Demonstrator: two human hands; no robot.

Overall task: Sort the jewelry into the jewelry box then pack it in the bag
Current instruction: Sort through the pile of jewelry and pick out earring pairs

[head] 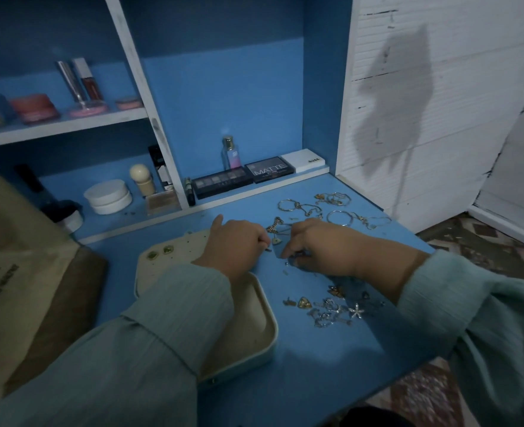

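Note:
An open cream jewelry box (254,328) lies on the blue desk (300,380); two gold earrings (160,252) sit in its far half. My left hand (236,241) is above the box's right edge, fingers curled and pinching a small piece. My right hand (319,245) is close beside it, fingertips pinching a small item just above the desk. A gold chain with a pale pendant (274,232) lies between the hands. Hoops and chains (331,208) lie beyond them. Several small earrings and a star piece (334,306) lie nearer, under my right forearm. A beige cloth bag (14,272) stands at the left.
Makeup palettes (242,177), a perfume bottle (231,152) and a white box (304,160) line the desk's back ledge. A white jar (108,197) and a brush (143,178) sit in the left cubby. The desk's right edge drops to a patterned floor (485,241).

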